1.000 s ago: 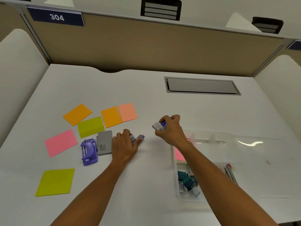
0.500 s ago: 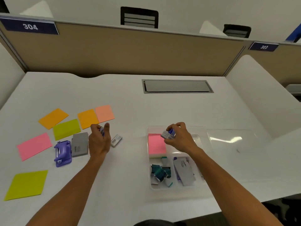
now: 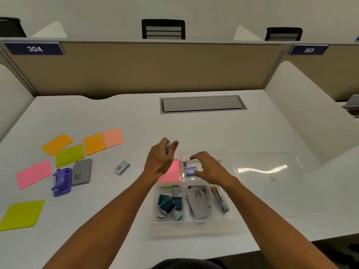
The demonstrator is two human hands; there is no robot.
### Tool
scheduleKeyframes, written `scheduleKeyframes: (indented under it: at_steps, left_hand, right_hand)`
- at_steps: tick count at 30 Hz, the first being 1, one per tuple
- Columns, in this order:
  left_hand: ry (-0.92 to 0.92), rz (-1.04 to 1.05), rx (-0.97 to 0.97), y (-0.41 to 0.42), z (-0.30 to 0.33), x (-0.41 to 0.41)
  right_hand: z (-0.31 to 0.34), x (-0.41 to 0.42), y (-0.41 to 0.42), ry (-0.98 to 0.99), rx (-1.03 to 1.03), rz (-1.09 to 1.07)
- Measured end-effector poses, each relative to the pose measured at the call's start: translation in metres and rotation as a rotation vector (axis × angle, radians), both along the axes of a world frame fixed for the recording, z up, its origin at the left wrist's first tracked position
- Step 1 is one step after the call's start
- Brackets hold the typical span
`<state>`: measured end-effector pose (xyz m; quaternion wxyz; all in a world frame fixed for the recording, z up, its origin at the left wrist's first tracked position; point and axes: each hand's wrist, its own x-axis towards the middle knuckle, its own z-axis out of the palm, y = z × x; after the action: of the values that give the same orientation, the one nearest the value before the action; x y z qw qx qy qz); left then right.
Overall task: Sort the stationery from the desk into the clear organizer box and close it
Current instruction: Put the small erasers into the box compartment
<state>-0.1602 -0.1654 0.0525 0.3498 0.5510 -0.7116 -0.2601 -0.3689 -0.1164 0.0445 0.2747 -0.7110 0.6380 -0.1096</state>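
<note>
my left hand [image 3: 161, 158] pinches a small staple box [image 3: 167, 146], just over the clear organizer box [image 3: 194, 220] – back-middle compartment lies right of it. right hand [image 3: 210, 168] fingers spread, empty, over the staple box already in there [image 3: 190, 170]. vs 0.5 s ago: left came over from the desk; one more box [image 3: 122, 167] left there.
</note>
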Motion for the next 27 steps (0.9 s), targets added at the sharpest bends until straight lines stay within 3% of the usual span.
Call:
scheduleKeyframes:
  at_steps: [14,18,22,27]
  left_hand:
    - [-0.276,-0.329,0.101,0.009,-0.033,-0.095]
    - [-0.554,-0.415,0.034,0.006,-0.043,-0.098]
    - [-0.791,-0.417,-0.088,-0.001,-0.045,-0.091]
    - [-0.797,-0.295,-0.073,-0.012,-0.041,-0.076]
  right_hand:
    - [-0.006,-0.045,0.023,-0.160,-0.047,-0.128]
    - [-0.007,-0.056,0.029,-0.182,-0.039,-0.169]
    - [-0.006,-0.060,0.029,-0.192,-0.036,-0.166]
    - [-0.007,-0.056,0.025,-0.184,-0.023,-0.174]
